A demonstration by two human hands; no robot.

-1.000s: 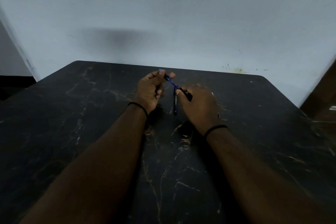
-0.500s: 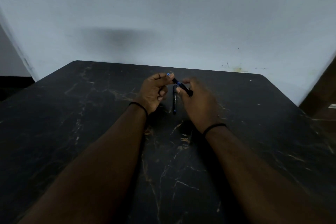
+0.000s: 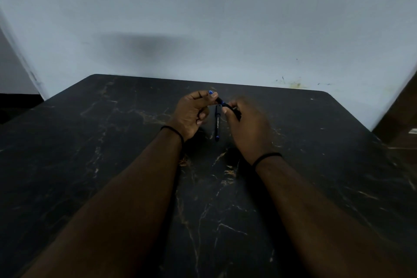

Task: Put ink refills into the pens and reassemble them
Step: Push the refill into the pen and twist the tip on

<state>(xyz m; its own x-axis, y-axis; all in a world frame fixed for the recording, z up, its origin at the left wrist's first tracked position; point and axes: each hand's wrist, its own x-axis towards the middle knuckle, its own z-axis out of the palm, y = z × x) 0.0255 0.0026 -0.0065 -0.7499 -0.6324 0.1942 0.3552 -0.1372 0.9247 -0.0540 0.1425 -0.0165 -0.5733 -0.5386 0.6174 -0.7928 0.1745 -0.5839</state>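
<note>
Both my hands hold one black pen with blue trim [image 3: 222, 103] just above the dark marble table [image 3: 112, 165]. My left hand [image 3: 191, 114] pinches the pen's upper left end between thumb and fingertips, where a blue tip shows. My right hand [image 3: 247, 124] grips the lower right part of the barrel, and its fingers hide that end. A narrow blue band shows between the two hands. A second black pen [image 3: 217, 123] lies on the table between my hands, pointing toward me, with a blue end nearest me.
The table's far edge meets a pale wall [image 3: 203, 18]. A dark wooden piece [image 3: 401, 119] stands at the right beyond the table's corner. Dark floor shows at the far left.
The long blue refill that showed between my hands a second ago has gone into the barrel. My hands have come closer together, leaving only a short blue band visible.
</note>
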